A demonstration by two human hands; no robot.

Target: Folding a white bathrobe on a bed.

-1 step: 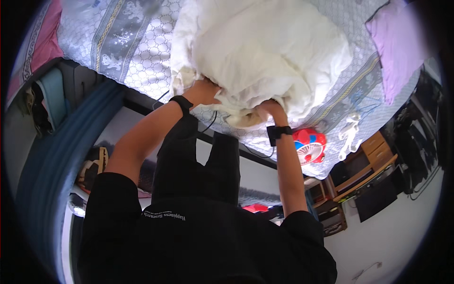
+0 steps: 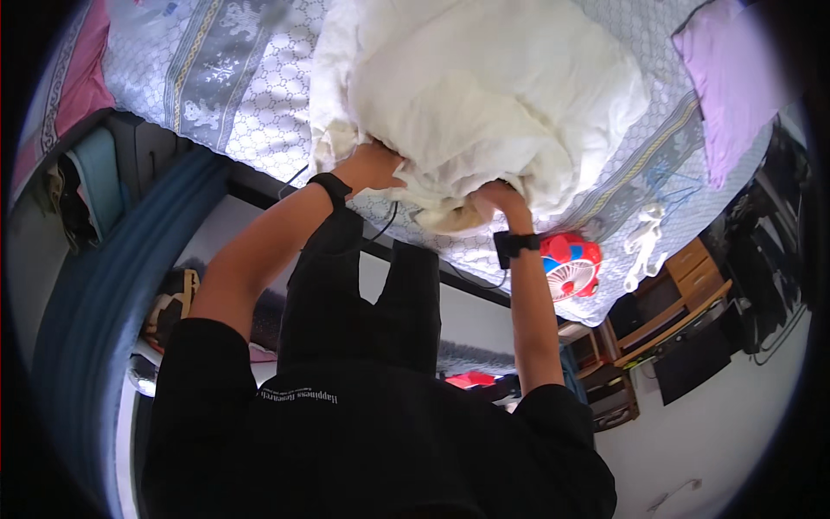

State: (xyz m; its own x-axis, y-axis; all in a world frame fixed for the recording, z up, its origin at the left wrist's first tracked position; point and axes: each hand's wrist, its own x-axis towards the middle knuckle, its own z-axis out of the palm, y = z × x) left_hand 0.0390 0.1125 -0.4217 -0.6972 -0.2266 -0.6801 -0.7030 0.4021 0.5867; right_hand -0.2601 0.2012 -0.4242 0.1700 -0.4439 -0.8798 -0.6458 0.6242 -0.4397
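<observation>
A bulky cream-white quilt (image 2: 493, 95) lies bunched on the patterned bed sheet (image 2: 259, 78), its near edge gathered in folds. My left hand (image 2: 373, 166) grips that near edge on the left, the thumb showing and the other fingers tucked into the cloth. On the right, my right hand (image 2: 500, 201) is closed on the same edge, bent down into a fold that covers its fingertips. Between the two hands the quilt's edge sags in loose, slightly yellowish folds. Each wrist wears a black band.
A red and blue toy-like fan (image 2: 571, 264) stands on the bed beside my right wrist. Farther right lie a white crumpled strap-like item (image 2: 644, 246) and a lilac cloth (image 2: 722, 86). A thin dark cable (image 2: 385, 227) runs near the bed edge. A blue curtain (image 2: 112, 268) hangs at left.
</observation>
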